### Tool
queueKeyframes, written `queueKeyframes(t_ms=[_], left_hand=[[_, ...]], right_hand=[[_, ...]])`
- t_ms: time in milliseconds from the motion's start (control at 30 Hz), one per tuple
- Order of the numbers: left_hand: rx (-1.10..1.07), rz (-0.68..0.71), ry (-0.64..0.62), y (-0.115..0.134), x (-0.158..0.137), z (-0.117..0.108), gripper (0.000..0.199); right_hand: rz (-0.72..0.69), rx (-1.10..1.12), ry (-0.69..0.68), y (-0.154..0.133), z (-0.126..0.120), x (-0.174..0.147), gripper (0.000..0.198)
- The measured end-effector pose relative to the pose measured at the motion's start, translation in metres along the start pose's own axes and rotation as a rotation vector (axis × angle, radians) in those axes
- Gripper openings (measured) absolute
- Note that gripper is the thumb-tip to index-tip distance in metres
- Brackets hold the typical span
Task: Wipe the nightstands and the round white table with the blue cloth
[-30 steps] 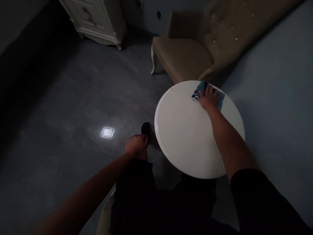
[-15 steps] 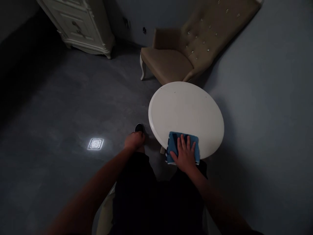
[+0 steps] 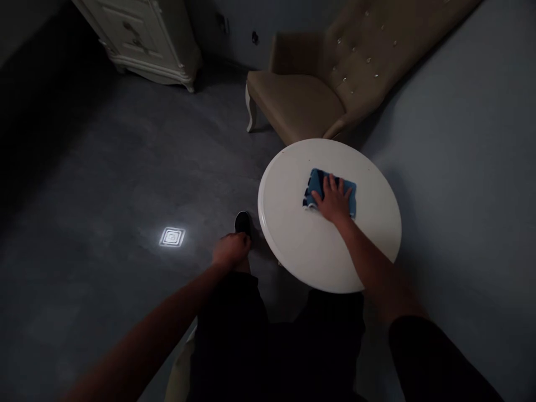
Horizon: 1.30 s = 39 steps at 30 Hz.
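On the white round table (image 3: pixel 293 223) lies a folded blue cloth (image 3: pixel 316 182) with dark patches and a striped edge. Fingers spread, my right hand (image 3: pixel 334 200) presses flat on top of this cloth and covers its middle. The cloth sits near the centre of the tabletop, its left edge slightly rumpled. My left hand (image 3: pixel 231 249) rests closed over my left knee, apart from the table, and nothing shows in it.
A tan tufted armchair (image 3: pixel 301 103) stands just behind the table. At the back left is a pale cabinet (image 3: pixel 154 42). A grey wall (image 3: pixel 464 139) runs along the right. A bright square light pattern (image 3: pixel 172 237) falls on the dark floor (image 3: pixel 125 167).
My right hand has moved forward with the cloth, from the table's near edge to around its middle. My left hand stays on the knee. The view has shifted slightly.
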<state>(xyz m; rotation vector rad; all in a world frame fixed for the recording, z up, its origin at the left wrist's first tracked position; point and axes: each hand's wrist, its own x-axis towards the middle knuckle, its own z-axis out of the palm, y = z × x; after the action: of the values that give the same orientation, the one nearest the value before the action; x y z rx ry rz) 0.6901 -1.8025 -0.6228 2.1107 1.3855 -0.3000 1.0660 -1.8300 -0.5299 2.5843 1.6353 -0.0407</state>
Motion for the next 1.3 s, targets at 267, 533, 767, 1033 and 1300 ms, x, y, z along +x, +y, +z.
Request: queueKeyframes(t_ms=[267, 533, 767, 1033, 1300], left_hand=[[-0.047, -0.053, -0.048, -0.002, 0.011, -0.017, 0.056], [-0.038, -0.061, -0.023, -0.012, 0.014, -0.014, 0.058], [0.009, -0.077, -0.026, -0.002, 0.005, -0.019, 0.058], [0.024, -0.012, 0.038, -0.001, 0.001, 0.003, 0.052], [0.039, 0.027, 0.058, -0.008, 0.002, 0.019, 0.053]], right_hand=[[0.103, -0.036, 0.025, 0.036, -0.009, 0.212, 0.095], [0.072, -0.001, 0.053, 0.049, -0.003, 0.248, 0.096], [0.064, -0.016, 0.018, 0.014, -0.009, 0.121, 0.090], [-0.078, -0.040, -0.012, -0.044, 0.012, -0.108, 0.085], [-0.196, 0.001, 0.003, -0.063, 0.034, -0.253, 0.088]])
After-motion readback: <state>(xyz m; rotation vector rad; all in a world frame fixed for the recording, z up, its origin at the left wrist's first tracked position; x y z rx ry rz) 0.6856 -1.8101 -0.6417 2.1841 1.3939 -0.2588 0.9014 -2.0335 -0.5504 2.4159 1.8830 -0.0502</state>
